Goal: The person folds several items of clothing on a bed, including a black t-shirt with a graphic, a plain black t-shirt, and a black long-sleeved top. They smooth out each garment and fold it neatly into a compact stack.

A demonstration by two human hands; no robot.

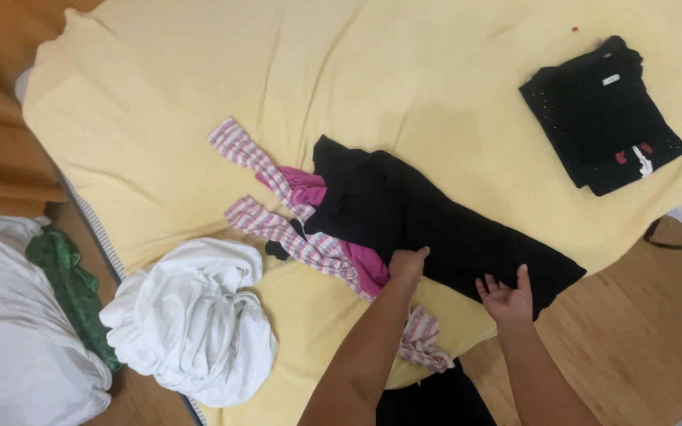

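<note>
**Black garment half-spread, striped piece tangled in: snag risk**

Black garment (428,221) lies crumpled across the middle of the yellow sheet (159,95), near the bed's front edge. Head view, only cam I've got: left hand (408,264) is bunched, pinching fabric right where black cloth meets the pink-and-white striped garment (294,229). Right hand (507,296) is spread, palm up, fingers apart, at the black hem, holding nothing afaict.

Risks as I judge them: left pinch may catch both layers, so a pull drags the striped piece w/ it. Hem sits at the mattress edge, so it could slide onto the wood floor (633,339). White bundle (195,323) is close by on the left; a wide sweep could knock it. Folded black stack (601,114) is well apart, safe.
</note>
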